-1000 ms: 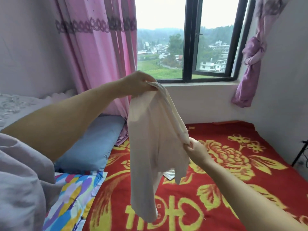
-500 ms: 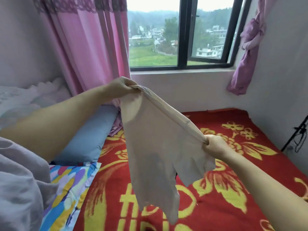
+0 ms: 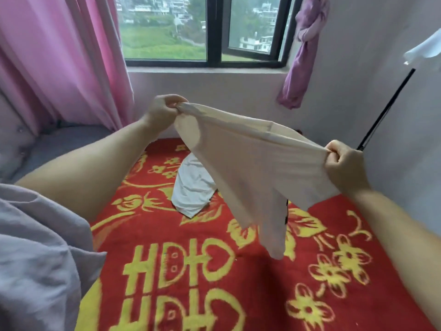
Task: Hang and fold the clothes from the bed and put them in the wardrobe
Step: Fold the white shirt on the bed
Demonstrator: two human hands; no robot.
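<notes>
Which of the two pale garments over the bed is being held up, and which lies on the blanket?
The beige garment is held up, stretched between the left hand and right hand. The white garment lies untouched on the red blanket behind it.

A home bedroom: a bed under a red blanket with yellow flower patterns (image 3: 214,295), long pink curtains (image 3: 59,63) beside a black-framed window (image 3: 214,32), and a grey-blue pillow (image 3: 66,144) against the wall.

Counts: 2 hands, left hand (image 3: 162,111) and right hand (image 3: 343,166); 2 garments, beige garment (image 3: 250,168), white garment (image 3: 193,187); 2 curtains, pink curtain (image 3: 59,60), purple curtain (image 3: 303,56); 1 blanket (image 3: 191,271)
</notes>
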